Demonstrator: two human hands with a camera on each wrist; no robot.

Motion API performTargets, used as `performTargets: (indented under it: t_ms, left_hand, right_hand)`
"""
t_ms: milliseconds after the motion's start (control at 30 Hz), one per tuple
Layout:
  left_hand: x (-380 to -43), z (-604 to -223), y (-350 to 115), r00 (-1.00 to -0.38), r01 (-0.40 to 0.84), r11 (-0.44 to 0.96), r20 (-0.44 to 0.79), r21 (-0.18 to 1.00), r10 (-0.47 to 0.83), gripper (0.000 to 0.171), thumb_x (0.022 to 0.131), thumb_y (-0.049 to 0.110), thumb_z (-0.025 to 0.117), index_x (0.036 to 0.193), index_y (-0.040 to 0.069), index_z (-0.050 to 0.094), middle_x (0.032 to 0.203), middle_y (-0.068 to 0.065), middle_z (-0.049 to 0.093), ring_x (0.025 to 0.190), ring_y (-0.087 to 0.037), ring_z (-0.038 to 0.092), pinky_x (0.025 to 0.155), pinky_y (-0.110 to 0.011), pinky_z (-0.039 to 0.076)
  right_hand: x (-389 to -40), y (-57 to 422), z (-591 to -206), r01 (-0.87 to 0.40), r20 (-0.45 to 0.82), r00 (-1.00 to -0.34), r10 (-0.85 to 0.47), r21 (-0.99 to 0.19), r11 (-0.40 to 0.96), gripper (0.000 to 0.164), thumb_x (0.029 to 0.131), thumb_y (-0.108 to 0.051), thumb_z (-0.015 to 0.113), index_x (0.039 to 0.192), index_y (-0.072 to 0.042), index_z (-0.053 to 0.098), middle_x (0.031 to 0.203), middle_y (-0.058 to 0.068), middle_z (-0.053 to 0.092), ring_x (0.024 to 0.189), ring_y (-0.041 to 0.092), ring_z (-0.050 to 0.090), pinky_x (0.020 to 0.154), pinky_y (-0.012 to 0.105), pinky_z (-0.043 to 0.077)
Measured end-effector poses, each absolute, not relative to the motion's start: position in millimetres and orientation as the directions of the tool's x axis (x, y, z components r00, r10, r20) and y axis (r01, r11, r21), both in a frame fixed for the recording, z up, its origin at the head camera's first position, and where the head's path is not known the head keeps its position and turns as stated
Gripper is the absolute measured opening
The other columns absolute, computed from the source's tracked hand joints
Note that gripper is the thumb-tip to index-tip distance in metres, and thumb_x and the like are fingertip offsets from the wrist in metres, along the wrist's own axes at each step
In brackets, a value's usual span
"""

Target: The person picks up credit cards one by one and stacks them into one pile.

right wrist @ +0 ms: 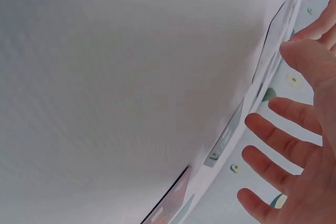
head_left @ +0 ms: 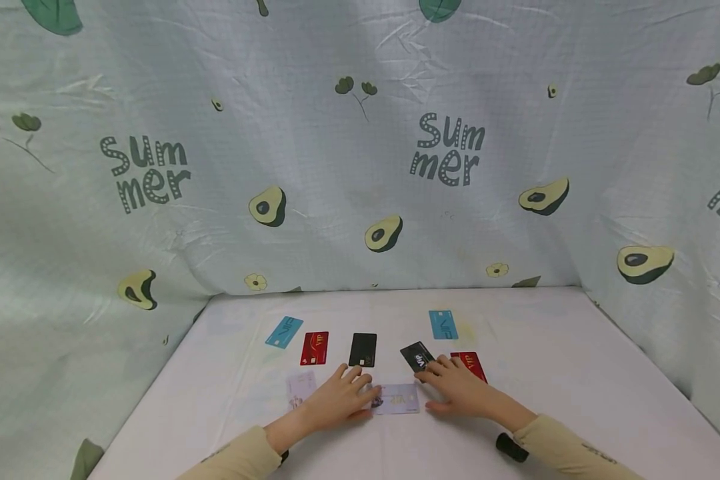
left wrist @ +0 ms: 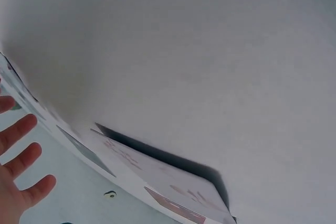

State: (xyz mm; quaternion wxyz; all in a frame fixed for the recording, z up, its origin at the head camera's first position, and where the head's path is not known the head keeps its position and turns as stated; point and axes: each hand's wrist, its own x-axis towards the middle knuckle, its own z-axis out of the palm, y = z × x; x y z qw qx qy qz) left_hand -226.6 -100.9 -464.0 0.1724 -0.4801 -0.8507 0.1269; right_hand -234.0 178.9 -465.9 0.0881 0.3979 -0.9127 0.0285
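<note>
My left hand [head_left: 342, 398] hovers with spread fingers at the left end of a pale purple card [head_left: 399, 399] lying crosswise on the table. In the left wrist view, the same hand [left wrist: 21, 166] has loosely extended fingers and grips nothing. My right hand [head_left: 459, 387] reaches over the lower corner of a black VIP card [head_left: 417, 355] and overlaps a red VIP card [head_left: 470, 365]. Spread, relaxed fingers of that hand [right wrist: 294, 156] show in the right wrist view, holding nothing. A second pale purple card [head_left: 301, 387] lies just left of my left hand.
Farther back lie a plain-looking black card [head_left: 363, 350], another red VIP card [head_left: 315, 348] and two blue VIP cards, one left [head_left: 285, 332], one right [head_left: 443, 325]. A black cylindrical object [head_left: 512, 447] is beside my right sleeve. Printed cloth [head_left: 312, 147] hangs behind the white table.
</note>
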Motion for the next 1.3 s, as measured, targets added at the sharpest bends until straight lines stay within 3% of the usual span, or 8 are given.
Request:
performTargets:
  t_ms: [667,833,1133,1300]
  left_hand:
    - [-239.9,-457.7,-104.6,-0.487,0.788,0.510,0.157,-0.345,0.859,0.036,0.089,0.040,0.048,0.120,0.023,0.053,0.114,0.000,0.056,0.108,-0.020,0.048,0.092,-0.041,0.041]
    - [-247.5,-455.3,-98.0,-0.492,0.786,0.520,0.172,-0.333,0.854,0.036,0.089,0.039,0.049,0.120,0.022,0.053,0.114,0.000,0.056,0.107,-0.019,0.046,0.092,-0.038,0.041]
    - [-264.9,-453.3,-80.0,-0.437,0.795,0.492,0.228,-0.354,0.870,0.035,0.087,0.039,0.053,0.117,0.020,0.056,0.109,0.002,0.058,0.098,-0.015,0.046,0.087,-0.032,0.039]
    - [-272.7,-450.8,-67.5,-0.455,0.770,0.500,0.208,-0.395,0.866,0.034,0.089,0.039,0.050,0.118,0.021,0.055,0.111,0.005,0.058,0.101,-0.015,0.049,0.087,-0.030,0.040]
  right_hand:
    - [-239.5,183.8,-464.4,-0.590,0.349,-0.726,-0.592,0.127,0.798,0.044,0.075,-0.040,0.065,0.108,-0.012,0.059,0.092,0.000,0.054,0.084,0.017,0.043,0.071,0.038,0.034]
    - [-238.7,181.5,-462.8,-0.550,0.349,-0.755,-0.556,0.127,0.826,0.044,0.076,-0.039,0.065,0.106,-0.009,0.059,0.092,0.003,0.055,0.082,0.019,0.042,0.070,0.039,0.033]
    - [-242.6,174.1,-464.0,-0.514,0.338,-0.777,-0.531,0.147,0.845,0.046,0.074,-0.040,0.066,0.102,-0.003,0.060,0.091,0.007,0.057,0.083,0.023,0.043,0.070,0.042,0.036]
    - [-244.2,169.7,-462.6,-0.498,0.277,-0.810,-0.516,0.137,0.856,0.049,0.077,-0.042,0.063,0.106,-0.002,0.059,0.096,0.009,0.057,0.087,0.024,0.044,0.074,0.043,0.037]
